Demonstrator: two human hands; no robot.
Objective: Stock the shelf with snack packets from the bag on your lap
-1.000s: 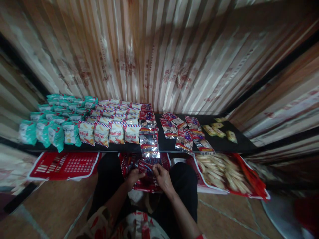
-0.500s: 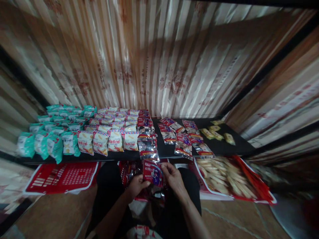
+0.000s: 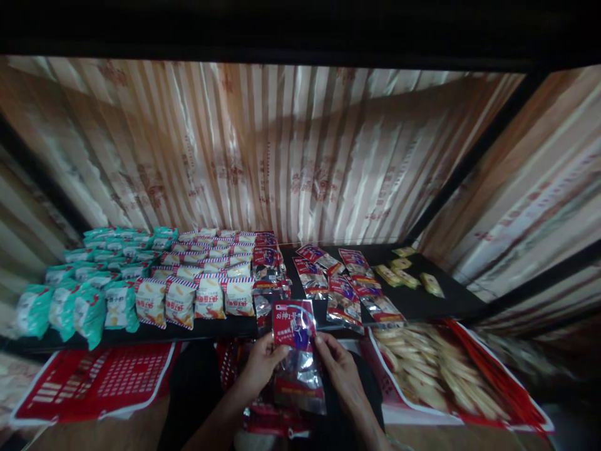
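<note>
A red and purple snack packet (image 3: 298, 369) with a clear lower part hangs upright in front of the shelf edge. My left hand (image 3: 258, 363) pinches its left side, thumb on the front. At its right edge, the fingers of my right hand (image 3: 339, 366) are closed on it too. Behind its top, a column of matching red packets (image 3: 270, 269) lies on the black shelf (image 3: 312, 316). More of these red packets (image 3: 345, 294) lie loosely spread to the right. Below my hands, a red basket (image 3: 228, 363) holding dark packets is partly hidden.
White shrimp-snack bags (image 3: 211, 297) and teal bags (image 3: 89, 313) stand in rows on the left. Small yellow packets (image 3: 432, 285) lie at the right. Under the shelf are a red basket (image 3: 107, 379) and another with long pale packs (image 3: 422, 363). A dark beam (image 3: 282, 37) crosses above.
The packet has been raised from over the basket and turned upright, its full front now showing, with both hands still on it. The view has tilted up, bringing the upper beam in.
</note>
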